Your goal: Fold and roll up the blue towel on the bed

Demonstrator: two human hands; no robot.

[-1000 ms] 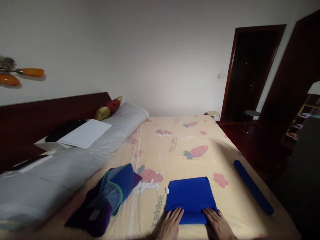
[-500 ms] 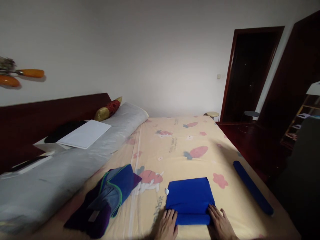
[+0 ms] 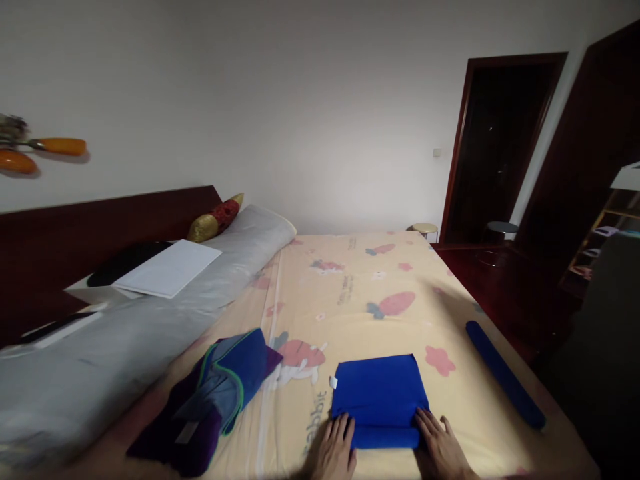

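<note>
A blue towel with a small white tag lies on the bed, its near edge turned into a thick roll. My left hand grips the left end of that roll, fingers over the cloth and thumb at the near side. At the opposite end my right hand holds the roll the same way. A tightly rolled blue towel rests along the bed's right side. Left of my hands lies a loose pile of dark blue and purple cloths, one with green edging.
The bed sheet is yellow with carrot and rabbit prints. A grey bolster runs along the headboard, with a white flat board on it. Stools stand beyond the bed, near a dark door.
</note>
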